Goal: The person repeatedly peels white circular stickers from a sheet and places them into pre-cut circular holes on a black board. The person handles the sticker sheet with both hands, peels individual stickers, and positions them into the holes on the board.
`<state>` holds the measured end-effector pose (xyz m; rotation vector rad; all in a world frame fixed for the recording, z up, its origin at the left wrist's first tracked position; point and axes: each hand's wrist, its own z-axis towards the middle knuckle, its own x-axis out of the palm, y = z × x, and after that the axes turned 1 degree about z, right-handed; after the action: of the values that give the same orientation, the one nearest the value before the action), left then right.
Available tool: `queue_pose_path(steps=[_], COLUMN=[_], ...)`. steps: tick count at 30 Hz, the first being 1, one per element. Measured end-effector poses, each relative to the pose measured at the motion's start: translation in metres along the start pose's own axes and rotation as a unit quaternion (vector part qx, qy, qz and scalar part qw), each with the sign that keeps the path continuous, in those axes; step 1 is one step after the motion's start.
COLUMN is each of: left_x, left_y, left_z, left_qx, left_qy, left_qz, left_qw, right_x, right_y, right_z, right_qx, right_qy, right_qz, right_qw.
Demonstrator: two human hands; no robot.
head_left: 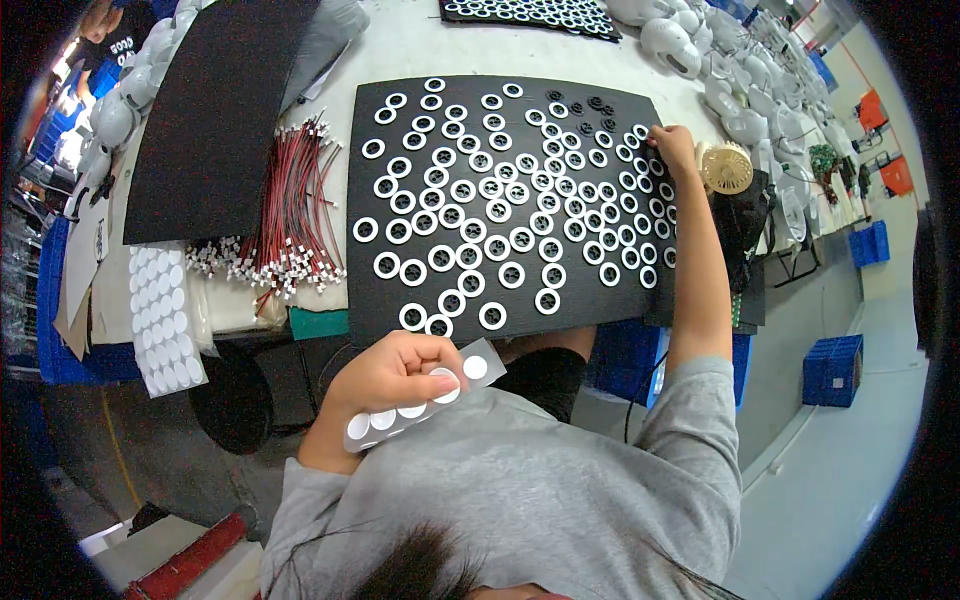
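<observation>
My left hand point(390, 372) is closed around a strip of round white stickers point(358, 428), thumb pressed on one of them, just off the near edge of a black board point(600, 305). Many black round parts with white rings point(511, 275) lie scattered over the board. At the board's far right edge my right hand point(676, 150) reaches down among the rings, its fingers drawn together at the tips. Whatever lies between them is too small to make out. Several black parts without white rings point(597, 103) sit close to it, at the board's far right.
Left of the board are a bundle of red and black wires point(300, 200) with white connectors, another black sheet point(205, 120) and a sticker sheet point(165, 325) hanging over the table edge. A small round-headed fan point(725, 168) stands beside my right wrist. White shells point(672, 48) are piled at far right.
</observation>
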<state>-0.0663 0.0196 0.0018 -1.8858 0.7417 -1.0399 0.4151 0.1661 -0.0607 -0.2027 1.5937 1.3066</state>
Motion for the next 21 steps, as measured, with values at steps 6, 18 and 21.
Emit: queue_pose_path(steps=[6, 18, 21], left_x=[0.005, 0.078, 0.079], left_y=[0.000, -0.075, -0.077], left_z=[0.001, -0.022, -0.020], left_qx=[0.034, 0.489, 0.518], left_qy=[-0.010, 0.067, 0.127], left_qz=[0.135, 0.582, 0.590], left_qw=[0.990, 0.646, 0.607], right_x=[0.003, 0.001, -0.001], right_y=[0.010, 0.000, 0.006], right_z=[-0.002, 0.016, 0.015], right_qx=[-0.012, -0.051, -0.026], right_qy=[-0.019, -0.025, 0.017], right_qz=[-0.064, -0.194, -0.170], right_qw=[0.998, 0.979, 0.985])
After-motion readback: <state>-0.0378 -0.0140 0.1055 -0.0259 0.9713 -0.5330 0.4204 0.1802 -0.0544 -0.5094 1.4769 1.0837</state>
